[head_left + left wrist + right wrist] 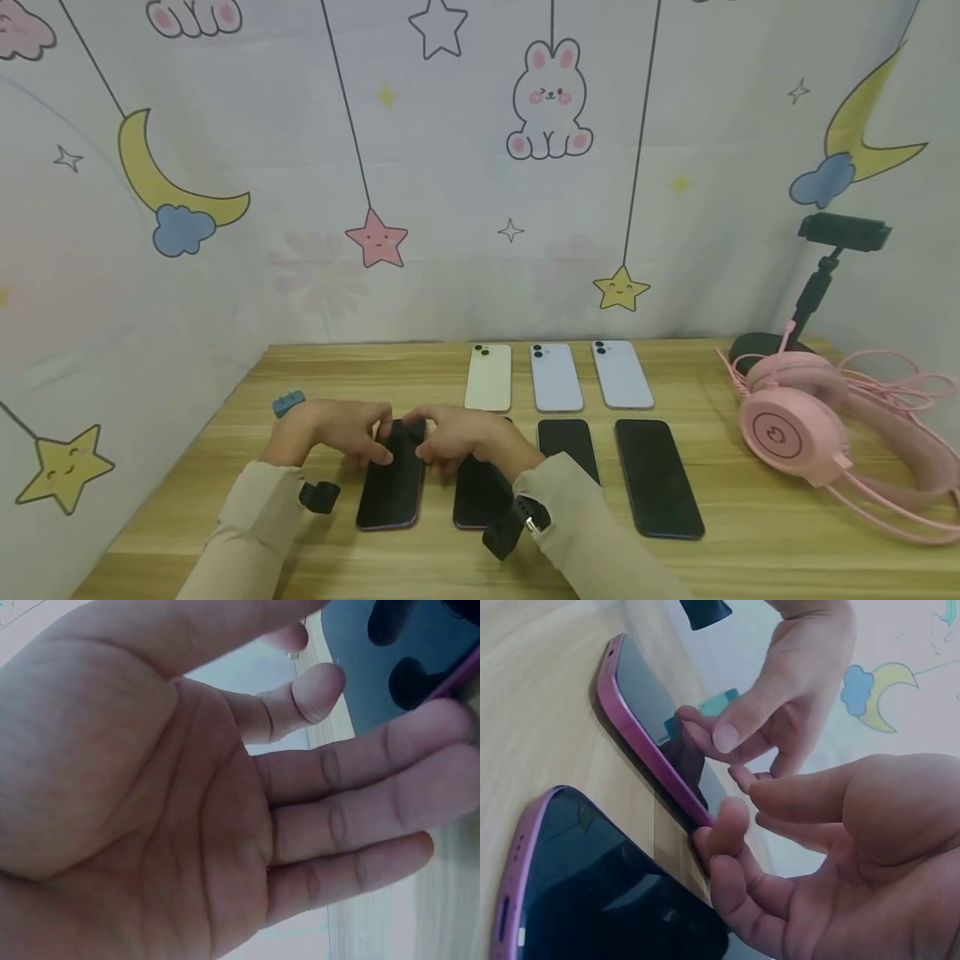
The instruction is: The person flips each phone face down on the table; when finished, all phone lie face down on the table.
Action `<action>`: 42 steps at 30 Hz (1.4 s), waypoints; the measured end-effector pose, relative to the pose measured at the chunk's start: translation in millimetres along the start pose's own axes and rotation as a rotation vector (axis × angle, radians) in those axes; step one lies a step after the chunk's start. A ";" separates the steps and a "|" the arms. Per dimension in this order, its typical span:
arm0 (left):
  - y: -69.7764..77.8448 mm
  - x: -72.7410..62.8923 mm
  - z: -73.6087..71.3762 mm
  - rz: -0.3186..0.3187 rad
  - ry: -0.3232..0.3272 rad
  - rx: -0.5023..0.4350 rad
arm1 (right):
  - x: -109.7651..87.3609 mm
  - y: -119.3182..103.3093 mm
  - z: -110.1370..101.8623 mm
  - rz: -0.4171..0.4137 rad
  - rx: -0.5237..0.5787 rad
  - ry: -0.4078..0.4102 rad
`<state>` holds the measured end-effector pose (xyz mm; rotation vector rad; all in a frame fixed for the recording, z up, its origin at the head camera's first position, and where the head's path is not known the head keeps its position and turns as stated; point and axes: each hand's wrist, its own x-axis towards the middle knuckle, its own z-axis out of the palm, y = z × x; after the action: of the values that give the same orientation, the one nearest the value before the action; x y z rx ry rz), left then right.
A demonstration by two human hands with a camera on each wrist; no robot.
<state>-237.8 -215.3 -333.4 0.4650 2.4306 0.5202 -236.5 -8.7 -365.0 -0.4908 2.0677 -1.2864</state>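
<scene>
Starry cloth [465, 183] behind, wooden table [420, 567] below, and here's the left hand [345, 427], fingers relaxed, holding nothing, at the far end of the near row's leftmost phone [392, 493]! The right hand [472, 433], fingers loosely bent, grips nothing beside that phone's right edge; pink headphones [787, 429] sit at the right.

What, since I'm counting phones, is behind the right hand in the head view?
A dark-screened phone: its lower part shows below the right hand. The hand covers most of its upper part, so anything else there cannot be seen.
</scene>
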 end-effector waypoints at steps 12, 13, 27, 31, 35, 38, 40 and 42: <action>-2.4 3.8 0.6 0.022 -0.022 -0.029 | 0.2 -1.1 -2.8 -0.041 0.031 0.034; -2.3 4.3 0.9 0.022 -0.021 -0.038 | -0.1 -1.5 -3.1 -0.046 0.030 0.037; 0.1 8.5 0.7 0.075 -0.024 -0.088 | -2.0 -5.9 -9.1 -0.088 -0.006 0.061; 1.4 8.2 0.5 0.083 -0.027 -0.126 | -2.2 -7.2 -10.6 -0.106 0.000 0.055; 2.7 8.0 0.3 0.109 -0.032 -0.166 | -2.8 -8.1 -12.4 -0.122 0.019 0.045; 2.8 8.2 0.2 0.138 -0.033 -0.206 | -4.1 -9.2 -14.3 -0.137 0.029 0.034; 2.5 8.3 0.0 0.158 -0.037 -0.231 | -4.9 -9.5 -15.2 -0.144 0.034 0.027; 2.2 8.7 0.1 0.175 -0.040 -0.256 | -5.7 -9.8 -15.6 -0.150 0.036 0.032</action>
<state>-243.9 -209.5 -336.7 0.5734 2.2561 0.8757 -243.4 0.5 -349.6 -0.6230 2.0621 -1.4239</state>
